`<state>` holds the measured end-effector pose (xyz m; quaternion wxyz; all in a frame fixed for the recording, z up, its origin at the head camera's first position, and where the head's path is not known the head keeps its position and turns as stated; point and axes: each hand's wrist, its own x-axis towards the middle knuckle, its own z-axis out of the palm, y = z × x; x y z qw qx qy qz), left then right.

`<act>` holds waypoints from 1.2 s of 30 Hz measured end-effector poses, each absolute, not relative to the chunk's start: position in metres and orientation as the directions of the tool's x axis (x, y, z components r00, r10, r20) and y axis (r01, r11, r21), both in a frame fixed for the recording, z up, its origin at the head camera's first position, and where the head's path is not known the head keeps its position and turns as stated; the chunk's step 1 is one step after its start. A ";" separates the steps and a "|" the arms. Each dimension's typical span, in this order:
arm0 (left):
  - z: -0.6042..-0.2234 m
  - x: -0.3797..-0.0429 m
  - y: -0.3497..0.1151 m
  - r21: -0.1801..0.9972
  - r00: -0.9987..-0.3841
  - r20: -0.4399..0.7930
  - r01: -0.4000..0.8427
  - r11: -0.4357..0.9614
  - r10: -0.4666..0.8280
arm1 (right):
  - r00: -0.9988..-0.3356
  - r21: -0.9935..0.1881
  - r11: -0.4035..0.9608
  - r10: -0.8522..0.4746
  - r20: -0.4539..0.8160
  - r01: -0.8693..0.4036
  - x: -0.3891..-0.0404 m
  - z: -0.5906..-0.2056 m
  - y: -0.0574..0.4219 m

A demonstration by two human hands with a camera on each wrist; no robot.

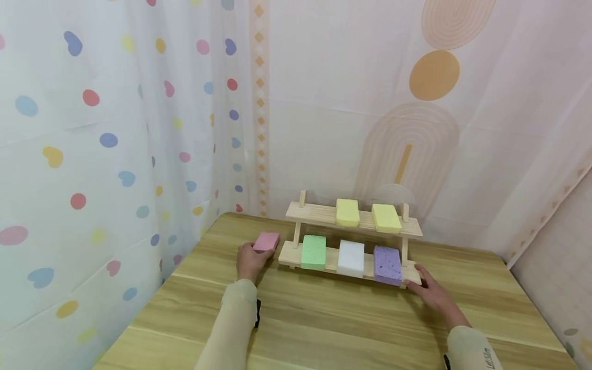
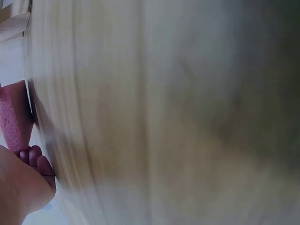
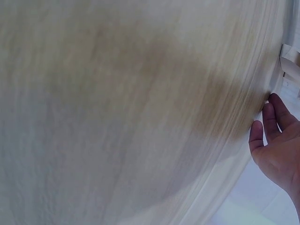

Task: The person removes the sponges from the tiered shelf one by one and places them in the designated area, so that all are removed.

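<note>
My left hand grips the near end of a pink sponge, low over the table just left of a two-tier wooden rack. In the left wrist view, curled fingers show under the pitted pink sponge. At the rack's right end my right hand holds the lower shelf's corner, thumb in front and fingers at the end. A green sponge, a white sponge and a purple sponge lie along the lower shelf. Two yellow sponges sit on the upper one.
The rack stands toward the back of a wood-grain table. Behind it hangs a pale curtain with arch shapes; a dotted curtain hangs along the left side.
</note>
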<state>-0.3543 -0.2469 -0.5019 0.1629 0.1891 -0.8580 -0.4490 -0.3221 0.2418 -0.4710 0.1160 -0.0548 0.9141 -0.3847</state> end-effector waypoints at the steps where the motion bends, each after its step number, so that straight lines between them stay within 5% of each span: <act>1: -0.502 -0.354 -0.247 0.823 -0.875 0.114 -0.182 0.539 -0.470 | -0.967 -0.719 0.695 -0.190 -0.172 -0.008 -0.322 -0.471 0.242; 19: -0.490 -0.350 -0.252 0.819 -0.901 0.119 -0.149 0.554 -0.417 | -0.979 -0.712 0.702 -0.155 -0.135 -0.013 -0.324 -0.477 0.240; 36: -0.435 -0.363 -0.225 0.882 -0.883 0.190 -0.039 0.470 -0.429 | -0.982 -0.705 0.710 -0.140 -0.124 -0.012 -0.325 -0.478 0.240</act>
